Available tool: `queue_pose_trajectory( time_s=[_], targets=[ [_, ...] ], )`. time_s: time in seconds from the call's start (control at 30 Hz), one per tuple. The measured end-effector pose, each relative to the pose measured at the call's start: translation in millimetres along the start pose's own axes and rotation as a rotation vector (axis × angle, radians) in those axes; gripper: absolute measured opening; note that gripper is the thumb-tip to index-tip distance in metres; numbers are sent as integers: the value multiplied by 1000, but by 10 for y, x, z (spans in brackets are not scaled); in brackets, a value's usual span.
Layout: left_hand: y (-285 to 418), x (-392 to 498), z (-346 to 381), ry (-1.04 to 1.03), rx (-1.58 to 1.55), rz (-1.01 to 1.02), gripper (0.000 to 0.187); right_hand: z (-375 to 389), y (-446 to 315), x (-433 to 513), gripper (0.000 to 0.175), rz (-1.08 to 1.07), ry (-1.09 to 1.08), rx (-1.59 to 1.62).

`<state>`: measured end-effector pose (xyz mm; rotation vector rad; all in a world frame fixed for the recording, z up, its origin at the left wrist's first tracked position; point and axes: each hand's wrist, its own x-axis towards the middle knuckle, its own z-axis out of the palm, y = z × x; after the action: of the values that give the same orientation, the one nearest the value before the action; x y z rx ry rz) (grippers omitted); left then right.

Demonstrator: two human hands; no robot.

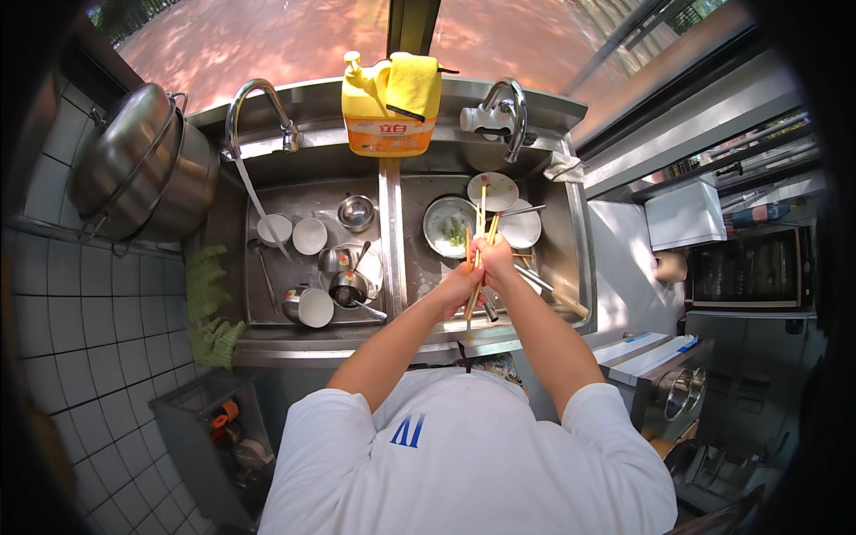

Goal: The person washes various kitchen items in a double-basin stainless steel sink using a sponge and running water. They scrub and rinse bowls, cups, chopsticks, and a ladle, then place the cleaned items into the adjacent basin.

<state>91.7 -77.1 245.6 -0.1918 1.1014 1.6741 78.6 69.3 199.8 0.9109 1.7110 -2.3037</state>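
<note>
Over the right sink basin (pixel 418 200), my left hand (pixel 460 287) and my right hand (pixel 493 257) meet around a bundle of chopsticks (pixel 481 214). The chopsticks point away from me, their lower ends sticking out below my hands. Just beyond them lies a metal bowl (pixel 445 224) with green food scraps inside. A soiled white bowl (pixel 493 190) and a white plate (pixel 521 227) sit behind and to the right. Long-handled utensils, one with a wooden handle (pixel 570 302), lean at the basin's right. My fingers partly hide the chopsticks.
Water runs from the left faucet (pixel 257 90) into the left basin, among white bowls (pixel 309 236), metal cups (pixel 348 287) and a ladle. A yellow detergent jug (pixel 384 127) with a yellow cloth (pixel 412 83) stands behind the divider. Green gloves (pixel 217 341) hang at the left edge; a large metal pot (pixel 144 167) stands beyond.
</note>
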Motion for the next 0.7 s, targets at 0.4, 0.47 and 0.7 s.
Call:
queue_pose_trajectory(
  time_s=[0.4, 0.47, 0.7],
  targets=[
    [75, 78, -8, 118, -139, -10, 15, -542, -673, 572, 20, -154, 256, 196],
    [49, 204, -46, 190, -349, -77, 34, -626, -709, 569, 26, -406, 173, -47],
    [-34, 824, 33, 283, -483, -133, 53, -627, -49, 203, 25, -974, -250, -807]
  ],
)
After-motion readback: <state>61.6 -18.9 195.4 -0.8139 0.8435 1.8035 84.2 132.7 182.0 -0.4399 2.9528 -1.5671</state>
